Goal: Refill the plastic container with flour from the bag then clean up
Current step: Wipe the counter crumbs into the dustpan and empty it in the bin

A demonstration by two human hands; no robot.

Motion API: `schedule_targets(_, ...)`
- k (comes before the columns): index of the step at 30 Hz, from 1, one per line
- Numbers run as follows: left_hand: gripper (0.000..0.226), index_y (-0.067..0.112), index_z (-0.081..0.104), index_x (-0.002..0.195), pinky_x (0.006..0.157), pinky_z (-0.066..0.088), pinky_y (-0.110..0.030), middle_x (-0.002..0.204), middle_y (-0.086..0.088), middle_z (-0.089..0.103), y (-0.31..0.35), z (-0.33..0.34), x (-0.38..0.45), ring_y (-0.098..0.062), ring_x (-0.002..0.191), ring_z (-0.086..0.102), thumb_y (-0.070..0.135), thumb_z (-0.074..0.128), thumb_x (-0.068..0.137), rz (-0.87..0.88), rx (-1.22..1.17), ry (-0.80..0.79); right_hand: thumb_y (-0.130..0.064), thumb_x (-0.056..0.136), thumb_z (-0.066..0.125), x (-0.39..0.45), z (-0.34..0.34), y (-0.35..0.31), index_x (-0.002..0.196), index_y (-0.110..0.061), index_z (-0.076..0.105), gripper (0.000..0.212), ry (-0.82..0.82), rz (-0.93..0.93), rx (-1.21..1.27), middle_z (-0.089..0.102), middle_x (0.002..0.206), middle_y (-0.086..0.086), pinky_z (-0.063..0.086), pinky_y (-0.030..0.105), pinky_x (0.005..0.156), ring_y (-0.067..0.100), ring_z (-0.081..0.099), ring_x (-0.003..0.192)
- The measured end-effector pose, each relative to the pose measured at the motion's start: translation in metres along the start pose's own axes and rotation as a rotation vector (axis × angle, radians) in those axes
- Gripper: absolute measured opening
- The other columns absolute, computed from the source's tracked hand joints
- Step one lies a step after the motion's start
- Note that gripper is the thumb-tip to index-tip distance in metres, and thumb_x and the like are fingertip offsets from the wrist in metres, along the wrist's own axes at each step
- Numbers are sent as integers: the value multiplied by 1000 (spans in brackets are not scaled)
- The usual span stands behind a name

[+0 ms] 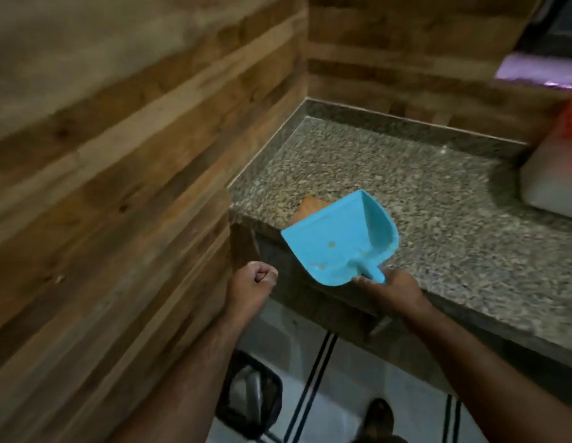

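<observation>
Dustpan [336,238], blue plastic, is held by its short handle in the right hand [390,287], fingers wrapped round the grip. Its long axis runs from the handle near the person up and left, mouth edge at the worktop's [438,225] near-left corner, over an orange item [310,204] only partly visible. Left hand [254,278] is clenched, holding nothing, just left of the pan below the worktop edge. A bin [249,401] stands on the floor beneath, so tipping likely goes down-left. Flour bag [563,161], blurred, lies far right.
</observation>
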State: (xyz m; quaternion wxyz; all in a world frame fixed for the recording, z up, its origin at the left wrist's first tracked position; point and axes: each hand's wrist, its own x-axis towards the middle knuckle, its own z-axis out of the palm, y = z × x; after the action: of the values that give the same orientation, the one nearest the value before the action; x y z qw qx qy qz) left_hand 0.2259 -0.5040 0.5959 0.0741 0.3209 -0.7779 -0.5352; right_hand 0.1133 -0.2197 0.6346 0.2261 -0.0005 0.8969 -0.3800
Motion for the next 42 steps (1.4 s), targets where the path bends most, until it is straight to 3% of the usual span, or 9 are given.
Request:
schedule_targets(3, 11, 36, 77, 89, 70, 61, -37, 74, 3, 77, 31, 39, 25, -15, 69, 72, 39, 67, 83, 63, 94, -52, -52, 87, 82, 16, -40, 33, 93, -6, 78, 47, 129, 80, 25, 75, 79, 17, 52, 44, 63, 36, 72, 75)
schedule_targets(6, 7, 23, 78, 92, 71, 56, -29, 78, 7, 77, 58, 78, 53, -15, 77, 73, 28, 74, 91, 110, 274, -93, -52, 84, 84, 37, -74, 68, 89, -6, 79, 46, 188, 148, 76, 72, 71, 13, 51, 38, 57, 30, 67, 62)
schedule_targets(13, 40, 20, 73, 137, 98, 53, -32, 136, -10, 74, 99, 145, 117, -34, 126, 67, 35, 65, 101, 128, 746, -197, -40, 88, 83, 77, -143, 96, 81, -1, 72, 40, 129, 245, 190, 61, 56, 13, 39, 27, 43, 23, 50, 40)
schedule_targets(22, 86, 29, 32, 168, 118, 44, -46, 169, -2, 39, 98, 192, 180, -28, 153, 41, 64, 63, 96, 54, 966, -195, -37, 90, 83, 140, -188, 101, 83, 1, 70, 41, 161, 311, 346, 50, 57, 11, 31, 27, 42, 20, 40, 42)
schedule_targets(26, 39, 26, 64, 144, 98, 55, -32, 137, -1, 70, 114, 218, 218, -24, 126, 66, 30, 47, 110, 152, 919, -139, -36, 91, 82, 161, -201, 107, 86, 5, 69, 43, 234, 412, 436, 49, 57, 10, 29, 26, 43, 18, 39, 41)
schedule_targets(28, 33, 25, 72, 130, 84, 51, -28, 117, 0, 77, 147, 243, 231, -25, 111, 72, 34, 47, 111, 123, 674, -139, -34, 91, 82, 165, -208, 110, 86, 4, 69, 41, 303, 465, 492, 48, 56, 9, 29, 24, 43, 17, 39, 40)
schedule_targets(32, 34, 8, 67, 128, 76, 57, -39, 103, -20, 78, 212, 316, 286, -36, 91, 76, 28, 43, 115, 257, 682, -32, -36, 92, 81, 165, -229, 119, 91, 3, 70, 41, 398, 544, 538, 49, 56, 7, 31, 25, 43, 18, 40, 41)
schedule_targets(37, 33, 20, 55, 140, 80, 64, -49, 106, -16, 78, 259, 417, 322, -39, 90, 74, 30, 50, 109, 366, 607, -201, -36, 91, 80, 148, -247, 127, 71, -14, 68, 33, 461, 623, 350, 58, 54, 5, 38, 25, 45, 22, 52, 46)
schedule_targets(42, 41, 14, 54, 148, 103, 51, -45, 141, -20, 65, 264, 506, 296, -40, 127, 64, 27, 47, 110, 495, 740, -542, -36, 90, 82, 124, -248, 144, 69, -16, 67, 33, 485, 706, 348, 58, 55, 5, 37, 23, 40, 21, 51, 42)
